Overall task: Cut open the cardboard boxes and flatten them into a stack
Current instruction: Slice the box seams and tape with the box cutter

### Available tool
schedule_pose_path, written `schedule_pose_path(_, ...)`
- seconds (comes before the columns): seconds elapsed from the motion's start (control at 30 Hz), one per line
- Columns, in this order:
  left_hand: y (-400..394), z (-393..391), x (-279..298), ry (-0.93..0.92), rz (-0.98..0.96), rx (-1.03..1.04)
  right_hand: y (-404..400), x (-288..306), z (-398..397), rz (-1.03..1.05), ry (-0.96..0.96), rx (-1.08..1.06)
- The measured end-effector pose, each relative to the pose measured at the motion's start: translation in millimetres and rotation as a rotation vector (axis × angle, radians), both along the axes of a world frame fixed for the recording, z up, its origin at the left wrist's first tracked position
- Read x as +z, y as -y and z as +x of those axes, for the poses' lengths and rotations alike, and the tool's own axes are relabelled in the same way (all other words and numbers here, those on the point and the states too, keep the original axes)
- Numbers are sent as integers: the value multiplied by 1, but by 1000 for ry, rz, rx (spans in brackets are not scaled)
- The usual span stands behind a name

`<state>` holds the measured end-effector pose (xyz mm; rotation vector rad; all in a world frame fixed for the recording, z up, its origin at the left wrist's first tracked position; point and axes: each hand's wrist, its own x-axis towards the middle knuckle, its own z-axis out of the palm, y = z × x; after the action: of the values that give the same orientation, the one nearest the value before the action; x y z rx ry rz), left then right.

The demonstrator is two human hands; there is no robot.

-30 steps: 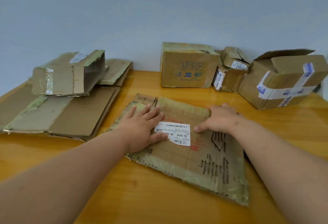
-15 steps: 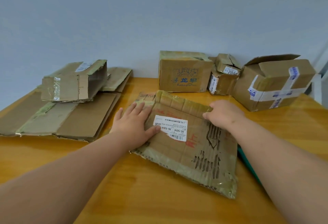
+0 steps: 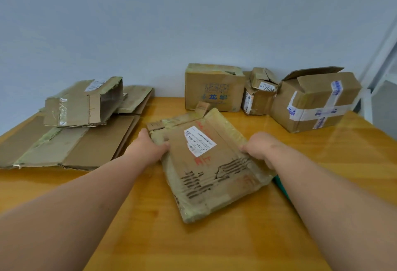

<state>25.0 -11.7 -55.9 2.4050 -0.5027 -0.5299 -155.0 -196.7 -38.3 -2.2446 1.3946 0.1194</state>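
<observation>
I hold the flattened brown cardboard box with the white label (image 3: 206, 163) between both hands: my left hand (image 3: 150, 146) grips its left edge and my right hand (image 3: 257, 149) grips its right edge, fingers curled round the board. Its long axis runs away from me, near end on the orange wooden desk (image 3: 236, 238). The stack of flattened brown cardboard (image 3: 71, 141) lies beyond my left hand, the nearer hand; three unflattened brown boxes (image 3: 214, 88) stand beyond both, contents hidden.

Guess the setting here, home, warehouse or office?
Probably a plain room used for sorting parcels, not a warehouse: an orange wooden table against a bare grey wall, taped shipping boxes behind, and a flattened cardboard stack to the left.
</observation>
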Motion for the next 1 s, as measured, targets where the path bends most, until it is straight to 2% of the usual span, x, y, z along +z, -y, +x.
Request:
schedule_pose_path(0.13, 12, -6, 5, -83, -11, 22, -4, -10, 7, 12, -29, -1)
schedule_pose_path(0.43, 8, -1, 0, -302, -193, 181, -10, -9, 1, 321, 258, -161)
schedule_pose_path(0.57, 0, -7, 6, -259, -219, 112, -24, -10, 0, 234, 256, -54)
schedule_pose_path(0.77, -22, -5, 31, -261, -377, 56, -48, 0, 5, 222, 392, 14)
schedule_pose_path(1.0, -71, 33, 67, -43, -485, 86, -87, 29, 40, 262, 629, -64)
